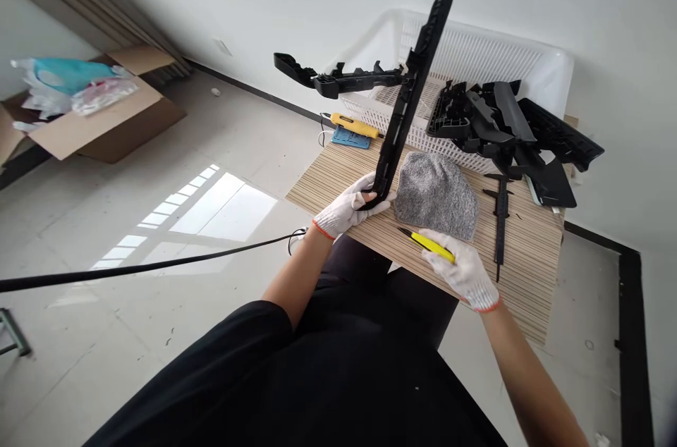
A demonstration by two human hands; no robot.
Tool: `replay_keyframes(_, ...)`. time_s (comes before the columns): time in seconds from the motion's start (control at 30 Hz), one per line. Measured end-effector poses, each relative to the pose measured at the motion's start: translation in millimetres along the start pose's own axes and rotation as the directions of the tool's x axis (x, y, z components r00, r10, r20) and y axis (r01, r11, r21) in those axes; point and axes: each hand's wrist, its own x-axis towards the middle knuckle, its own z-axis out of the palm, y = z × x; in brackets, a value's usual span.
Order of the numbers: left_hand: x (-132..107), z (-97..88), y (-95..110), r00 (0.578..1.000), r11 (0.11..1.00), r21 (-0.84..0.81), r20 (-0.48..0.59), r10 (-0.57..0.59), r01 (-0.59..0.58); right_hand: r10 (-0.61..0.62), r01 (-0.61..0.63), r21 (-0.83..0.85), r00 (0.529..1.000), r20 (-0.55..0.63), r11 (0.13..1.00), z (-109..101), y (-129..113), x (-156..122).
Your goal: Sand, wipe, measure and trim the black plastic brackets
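My left hand, in a white knit glove, is closed around the lower end of a long black plastic trim part. The part stands up at a tilt, with a side arm reaching left from its upper half. Also gloved, my right hand grips a yellow utility knife whose dark tip points left. A grey cloth lies on the table between and beyond both hands. To the right of my right hand rests a black caliper.
The striped wooden table carries a white plastic basket against the wall, heaped with black plastic parts. A yellow tool lies over a blue pad at the back left. An open cardboard box sits on the floor.
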Motion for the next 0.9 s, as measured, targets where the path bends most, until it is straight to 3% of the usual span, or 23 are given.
replay_keyframes(0.1,7,-1.9,-4,0.999,0.998,-0.053,0.008,0.044,-0.044,0.051,-0.053,0.06,0.998,0.034,0.997,8,-12,32)
replay_keyframes(0.2,11,-2.2,-4,0.998,0.985,-0.17,-0.059,0.017,-0.027,0.03,-0.033,0.101,0.999,0.037,0.994,13,-15,60)
replay_keyframes(0.37,10,5.4,6,0.988,0.95,-0.305,-0.115,-0.1,0.06,0.069,-0.051,0.13,0.987,-0.142,0.99,14,-15,88)
replay_keyframes(0.5,6,11.5,14,0.985,0.936,-0.336,-0.095,-0.142,0.102,0.016,-0.018,0.137,1.0,0.016,0.99,5,-14,93)
replay_keyframes(0.63,2,17.7,17,0.983,0.921,-0.373,-0.095,-0.159,0.113,0.047,-0.031,0.123,0.991,-0.128,0.992,0,-12,91)
replay_keyframes(0.73,2,21.2,16,0.978,0.909,-0.394,-0.094,-0.186,0.135,0.017,-0.014,0.057,0.998,-0.063,0.998,-1,-11,89)
replay_keyframes(0.83,3,20.5,15,0.978,0.91,-0.394,-0.104,-0.183,0.128,0.059,-0.047,0.077,0.986,-0.153,0.996,-2,-11,88)
replay_keyframes(0.9,3,17.8,13,0.978,0.913,-0.383,-0.093,-0.188,0.139,0.039,-0.032,0.069,0.993,-0.115,0.997,-3,-10,88)
